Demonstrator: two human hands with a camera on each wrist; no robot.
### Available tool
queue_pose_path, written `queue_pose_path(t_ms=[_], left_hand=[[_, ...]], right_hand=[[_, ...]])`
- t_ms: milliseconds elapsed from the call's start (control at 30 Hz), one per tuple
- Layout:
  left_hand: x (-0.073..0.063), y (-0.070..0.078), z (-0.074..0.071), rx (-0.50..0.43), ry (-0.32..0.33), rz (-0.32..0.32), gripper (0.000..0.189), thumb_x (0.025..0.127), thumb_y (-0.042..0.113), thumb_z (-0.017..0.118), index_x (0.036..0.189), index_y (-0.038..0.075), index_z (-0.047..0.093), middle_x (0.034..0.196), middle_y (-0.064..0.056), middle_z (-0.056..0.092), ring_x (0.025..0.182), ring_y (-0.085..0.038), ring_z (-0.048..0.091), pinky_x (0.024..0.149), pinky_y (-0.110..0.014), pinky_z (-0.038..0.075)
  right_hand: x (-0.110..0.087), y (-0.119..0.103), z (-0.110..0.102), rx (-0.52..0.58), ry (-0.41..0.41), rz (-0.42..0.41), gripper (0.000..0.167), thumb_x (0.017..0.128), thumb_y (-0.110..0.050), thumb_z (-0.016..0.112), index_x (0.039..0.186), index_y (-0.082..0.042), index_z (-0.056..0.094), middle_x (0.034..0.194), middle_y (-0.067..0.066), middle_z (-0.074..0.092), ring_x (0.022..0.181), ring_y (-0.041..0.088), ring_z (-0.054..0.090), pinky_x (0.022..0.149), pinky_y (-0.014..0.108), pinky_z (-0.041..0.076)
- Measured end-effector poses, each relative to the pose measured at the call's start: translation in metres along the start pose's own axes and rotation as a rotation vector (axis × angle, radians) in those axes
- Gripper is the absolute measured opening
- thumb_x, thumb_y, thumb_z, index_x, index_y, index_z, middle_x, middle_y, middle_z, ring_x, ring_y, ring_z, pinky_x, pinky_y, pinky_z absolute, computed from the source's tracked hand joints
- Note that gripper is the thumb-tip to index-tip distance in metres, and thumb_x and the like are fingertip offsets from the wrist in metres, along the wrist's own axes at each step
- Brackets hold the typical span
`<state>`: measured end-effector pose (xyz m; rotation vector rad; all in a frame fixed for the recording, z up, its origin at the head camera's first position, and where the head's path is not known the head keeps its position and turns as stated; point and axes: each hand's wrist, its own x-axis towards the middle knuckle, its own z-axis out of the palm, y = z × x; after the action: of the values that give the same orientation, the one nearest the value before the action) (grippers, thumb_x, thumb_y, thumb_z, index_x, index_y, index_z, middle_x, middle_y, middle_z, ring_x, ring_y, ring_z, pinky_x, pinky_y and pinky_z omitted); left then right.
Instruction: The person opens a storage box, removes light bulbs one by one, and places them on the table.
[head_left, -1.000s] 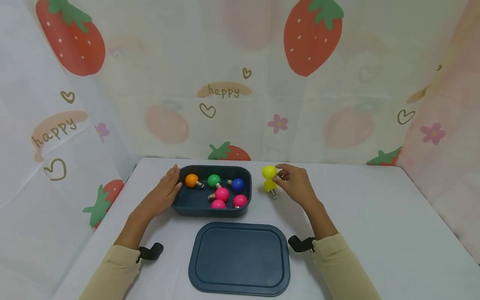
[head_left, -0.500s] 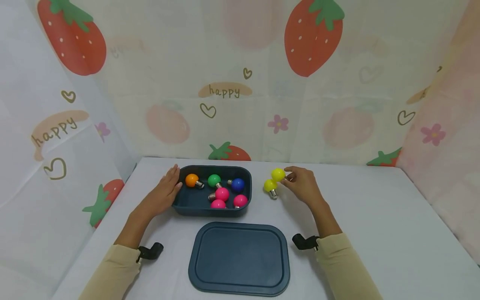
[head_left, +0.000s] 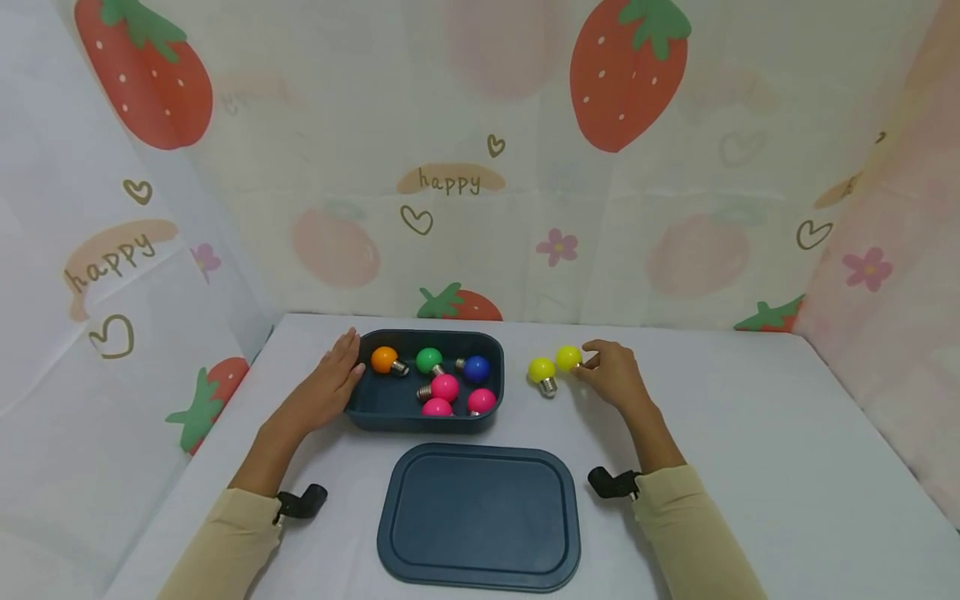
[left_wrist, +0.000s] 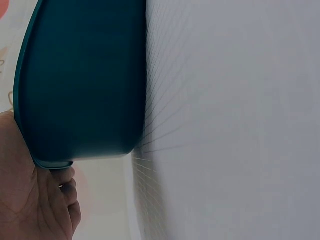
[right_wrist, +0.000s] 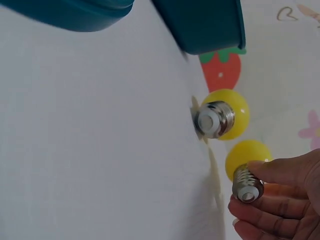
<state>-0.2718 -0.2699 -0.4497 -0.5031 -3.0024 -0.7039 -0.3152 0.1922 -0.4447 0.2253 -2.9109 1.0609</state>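
My left hand (head_left: 333,383) rests with straight fingers against the left end of a dark blue box (head_left: 420,424); the left wrist view shows the palm at the box's rim (left_wrist: 52,164). Inside the box lie an orange bulb (head_left: 383,359), a green bulb (head_left: 429,360), a blue bulb (head_left: 476,368) and several pink bulbs (head_left: 445,388). To the box's right, my right hand (head_left: 613,375) pinches a yellow light bulb (right_wrist: 248,155) by its metal screw base between thumb and fingers. A second yellow bulb (head_left: 541,370) lies on the table just left of it, base toward me.
A flat dark blue lid (head_left: 480,517) lies on the white table (head_left: 735,433) in front of the box, between the forearms. Behind the table hangs a strawberry-print cloth (head_left: 555,167), with more cloth along both sides.
My right hand has moved right and a little toward me with its yellow bulb, which now sits beside the other yellow bulb instead of above it. The left hand and box have stayed put.
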Motion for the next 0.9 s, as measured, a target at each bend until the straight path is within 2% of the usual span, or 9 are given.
queue_pose_path(t_ms=[133, 267, 533, 900], left_hand=[[0.0007, 0.0008, -0.0009, -0.001, 0.005, -0.002, 0.062, 0.113, 0.028, 0.03, 0.159, -0.008, 0.01, 0.167, -0.025, 0.005, 0.154, -0.042, 0.004, 0.122, -0.059, 0.008], [0.0004, 0.0007, -0.0004, -0.005, 0.004, -0.007, 0.062, 0.113, 0.029, 0.03, 0.159, -0.008, 0.01, 0.168, -0.024, 0.004, 0.154, -0.042, 0.003, 0.122, -0.059, 0.008], [0.0001, -0.0027, 0.0013, 0.002, -0.009, -0.016, 0.064, 0.113, 0.034, 0.027, 0.159, -0.006, 0.007, 0.168, -0.022, 0.002, 0.155, -0.04, 0.001, 0.122, -0.058, 0.007], [0.0009, -0.0037, 0.002, -0.004, -0.011, -0.012, 0.064, 0.113, 0.033, 0.028, 0.159, -0.006, 0.007, 0.168, -0.022, 0.001, 0.155, -0.04, 0.001, 0.122, -0.058, 0.006]], right_hand=[[0.0003, 0.0, -0.0011, -0.014, -0.001, 0.001, 0.047, 0.091, -0.011, 0.074, 0.131, 0.011, 0.06, 0.103, 0.024, 0.074, 0.093, 0.036, 0.072, 0.072, 0.041, 0.058], [-0.0001, 0.0005, -0.0002, -0.028, -0.004, 0.005, 0.046, 0.09, -0.011, 0.075, 0.131, 0.007, 0.063, 0.103, 0.023, 0.075, 0.089, 0.033, 0.073, 0.07, 0.039, 0.058], [0.0, 0.0024, 0.005, -0.04, -0.004, 0.025, 0.047, 0.09, -0.012, 0.075, 0.132, 0.006, 0.063, 0.104, 0.022, 0.075, 0.092, 0.033, 0.072, 0.074, 0.04, 0.058], [0.0011, 0.0022, 0.0084, -0.046, -0.031, 0.121, 0.05, 0.092, -0.02, 0.075, 0.131, 0.008, 0.06, 0.108, 0.024, 0.072, 0.091, 0.03, 0.069, 0.074, 0.037, 0.058]])
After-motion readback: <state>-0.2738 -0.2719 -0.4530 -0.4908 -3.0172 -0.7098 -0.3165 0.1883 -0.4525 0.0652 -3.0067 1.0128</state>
